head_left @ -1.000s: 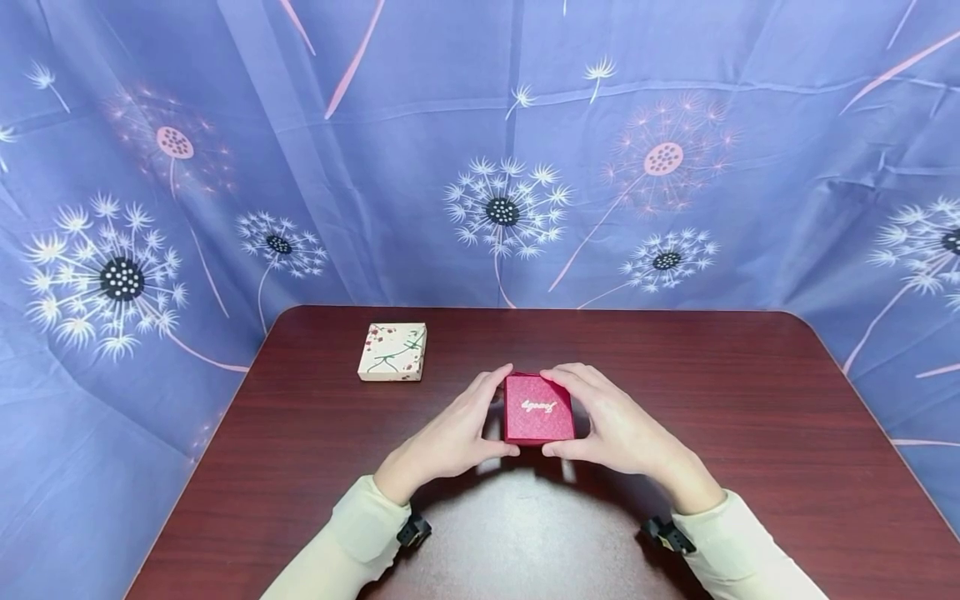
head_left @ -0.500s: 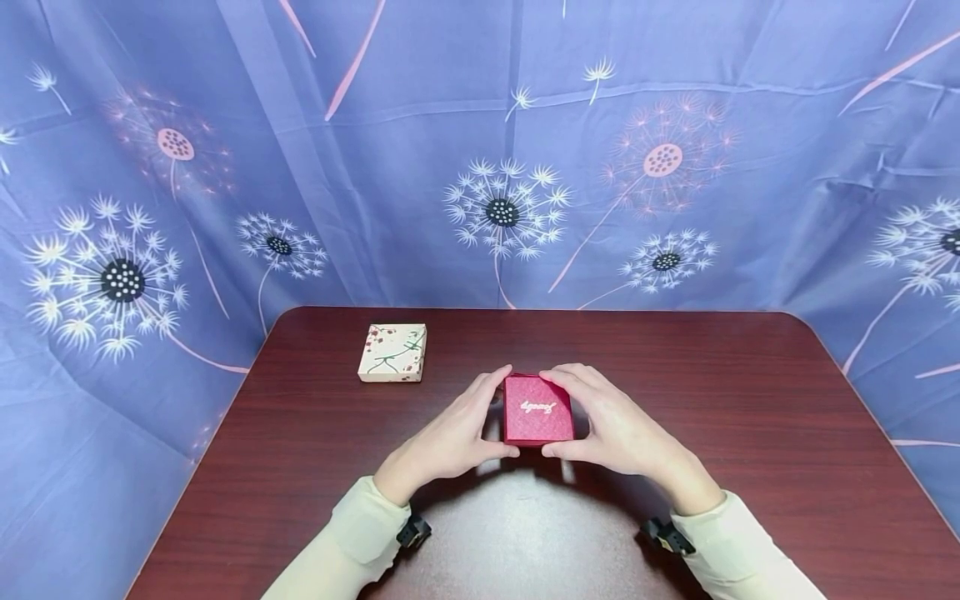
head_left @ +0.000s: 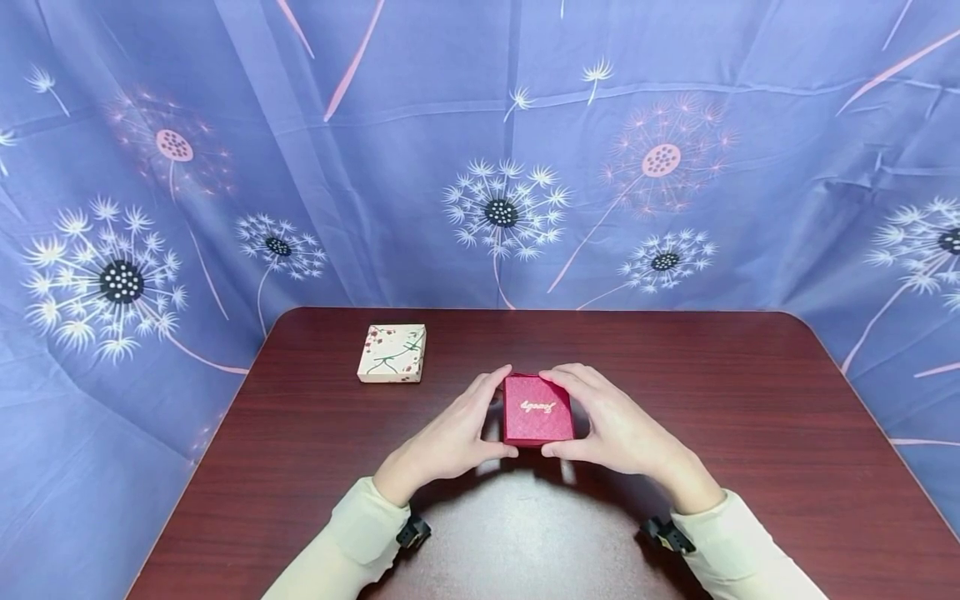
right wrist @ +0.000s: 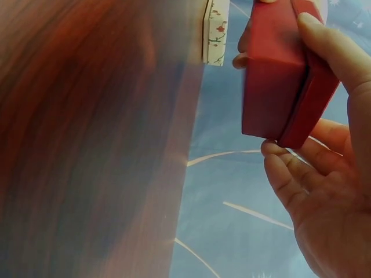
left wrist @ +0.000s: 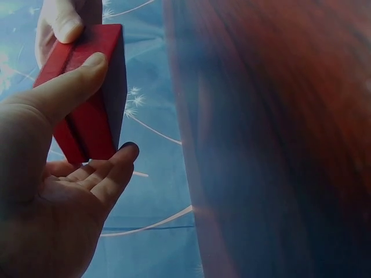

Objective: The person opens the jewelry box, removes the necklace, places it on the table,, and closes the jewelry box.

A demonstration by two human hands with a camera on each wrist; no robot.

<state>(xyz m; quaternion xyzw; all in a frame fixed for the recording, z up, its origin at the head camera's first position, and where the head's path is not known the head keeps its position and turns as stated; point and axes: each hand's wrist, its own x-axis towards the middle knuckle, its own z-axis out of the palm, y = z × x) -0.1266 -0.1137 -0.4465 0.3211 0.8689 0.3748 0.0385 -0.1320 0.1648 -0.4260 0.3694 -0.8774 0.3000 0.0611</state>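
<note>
Between both hands is a small red jewelry box (head_left: 537,409) with gold lettering that reads upside down in the head view. My left hand (head_left: 452,429) grips its left side, thumb on the near face and fingertips at the far edge. On the other side, my right hand (head_left: 617,421) grips it the same way. A dark seam between lid and base runs along the box (left wrist: 87,98) in the left wrist view, with the left thumb lying across it. In the right wrist view the box (right wrist: 275,75) looks closed, and the right thumb presses near the seam.
A cream box (head_left: 392,353) with red blossoms and green branches lies at the back left of the dark red-brown wooden table (head_left: 712,375). A blue curtain (head_left: 420,167) with dandelion prints hangs behind the table. Each wrist wears a small black camera (head_left: 413,531) at the pale sleeve cuff.
</note>
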